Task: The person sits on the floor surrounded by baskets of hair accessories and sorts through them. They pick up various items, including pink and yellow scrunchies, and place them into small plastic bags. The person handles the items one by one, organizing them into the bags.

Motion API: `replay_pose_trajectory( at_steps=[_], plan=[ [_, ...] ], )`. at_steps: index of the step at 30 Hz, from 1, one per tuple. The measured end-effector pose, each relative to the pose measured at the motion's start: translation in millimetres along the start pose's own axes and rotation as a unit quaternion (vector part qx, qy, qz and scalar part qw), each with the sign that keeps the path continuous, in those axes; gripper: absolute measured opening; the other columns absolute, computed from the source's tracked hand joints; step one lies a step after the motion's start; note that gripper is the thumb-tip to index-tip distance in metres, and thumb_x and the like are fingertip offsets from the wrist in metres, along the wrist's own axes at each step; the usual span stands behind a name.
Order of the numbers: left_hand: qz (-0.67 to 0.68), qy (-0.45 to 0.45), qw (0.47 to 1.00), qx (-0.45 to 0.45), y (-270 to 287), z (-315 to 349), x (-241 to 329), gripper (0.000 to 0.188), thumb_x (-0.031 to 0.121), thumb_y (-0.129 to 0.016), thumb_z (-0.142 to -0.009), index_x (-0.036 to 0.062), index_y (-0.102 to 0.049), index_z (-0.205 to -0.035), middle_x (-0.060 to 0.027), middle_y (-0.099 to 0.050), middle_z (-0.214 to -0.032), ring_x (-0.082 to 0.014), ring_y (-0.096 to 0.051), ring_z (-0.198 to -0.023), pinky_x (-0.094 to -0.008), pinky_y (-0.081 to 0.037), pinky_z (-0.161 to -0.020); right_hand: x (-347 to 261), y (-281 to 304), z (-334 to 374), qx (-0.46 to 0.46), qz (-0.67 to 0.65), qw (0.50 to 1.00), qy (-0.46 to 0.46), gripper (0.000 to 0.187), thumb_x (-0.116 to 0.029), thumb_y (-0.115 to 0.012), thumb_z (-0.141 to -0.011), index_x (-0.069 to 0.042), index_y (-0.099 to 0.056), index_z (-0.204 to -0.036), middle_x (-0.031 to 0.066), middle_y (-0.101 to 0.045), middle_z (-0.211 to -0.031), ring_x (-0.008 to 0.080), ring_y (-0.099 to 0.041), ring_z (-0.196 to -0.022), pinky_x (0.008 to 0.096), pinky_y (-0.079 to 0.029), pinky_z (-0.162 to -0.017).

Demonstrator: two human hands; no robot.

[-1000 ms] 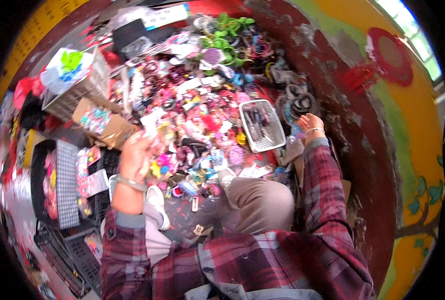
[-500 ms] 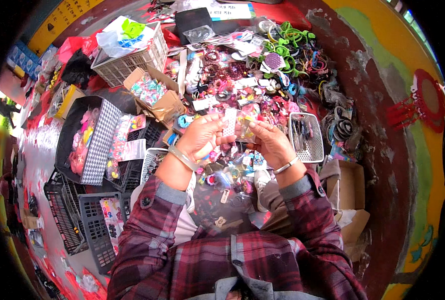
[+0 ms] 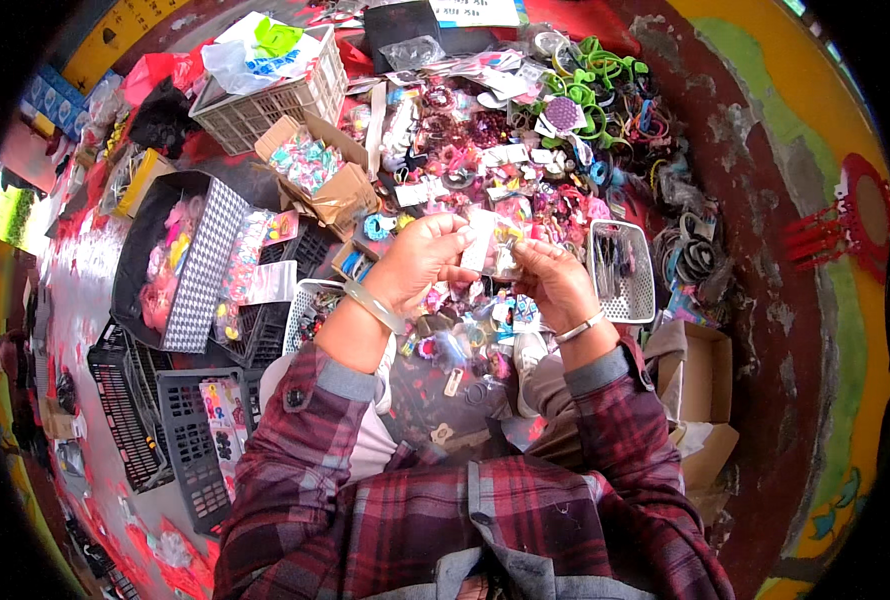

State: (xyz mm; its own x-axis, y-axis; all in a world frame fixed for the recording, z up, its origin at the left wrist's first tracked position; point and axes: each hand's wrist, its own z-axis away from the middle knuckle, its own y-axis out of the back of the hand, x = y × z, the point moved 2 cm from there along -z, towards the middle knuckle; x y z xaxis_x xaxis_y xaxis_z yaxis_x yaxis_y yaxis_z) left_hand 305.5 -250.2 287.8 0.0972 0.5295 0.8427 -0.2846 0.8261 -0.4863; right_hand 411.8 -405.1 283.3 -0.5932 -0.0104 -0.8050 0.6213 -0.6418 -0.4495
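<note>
In front of my chest both hands meet at a small clear plastic bag with a white card at its left side. My left hand is closed, pinching the white card between thumb and fingers. On the other side, my right hand pinches the bag's right edge. Whether the card lies inside the bag or against it I cannot tell. Below and beyond my hands spreads a dense pile of hair accessories, many in clear wrapping.
White perforated baskets flank my hands. At left stand a houndstooth-sided box, black crates and a cardboard box of small packets. Farther back is a plastic crate. An open carton lies at my right.
The white card has shifted right and now meets the clear bag, tilted differently. My right hand has turned and lowered slightly. The view has moved a little.
</note>
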Motion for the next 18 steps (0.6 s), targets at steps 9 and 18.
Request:
replay_pose_trajectory(
  at_steps=[9, 18],
  plan=[
    [-0.161, -0.125, 0.979, 0.018, -1, -4, 1, 0.011, 0.002, -0.057, -0.083, 0.0007, -0.062, -0.093, -0.0068, -0.062, -0.100, -0.0145, -0.061, -0.087, -0.0255, -0.050, -0.075, -10, 0, 1, -0.039, -0.002, 0.996, 0.083, 0.030, -0.010, -0.051, -0.088, -0.002, -0.055, -0.116, 0.0077, -0.064, -0.098, 0.0132, -0.062, -0.083, 0.0225, -0.049, -0.069],
    [-0.418, -0.409, 0.811, -0.015, -20, 13, 17, 0.037, -0.015, -0.047, -0.066, 0.0032, -0.065, -0.092, -0.0135, -0.060, -0.111, -0.0325, -0.048, -0.117, -0.0401, -0.037, -0.098, -16, -3, 7, -0.080, -0.190, 0.978, 0.030, 0.045, -0.020, -0.052, -0.090, -0.002, -0.039, -0.129, 0.0074, -0.060, -0.109, 0.0169, -0.062, -0.087, 0.0304, -0.053, -0.074]
  ],
)
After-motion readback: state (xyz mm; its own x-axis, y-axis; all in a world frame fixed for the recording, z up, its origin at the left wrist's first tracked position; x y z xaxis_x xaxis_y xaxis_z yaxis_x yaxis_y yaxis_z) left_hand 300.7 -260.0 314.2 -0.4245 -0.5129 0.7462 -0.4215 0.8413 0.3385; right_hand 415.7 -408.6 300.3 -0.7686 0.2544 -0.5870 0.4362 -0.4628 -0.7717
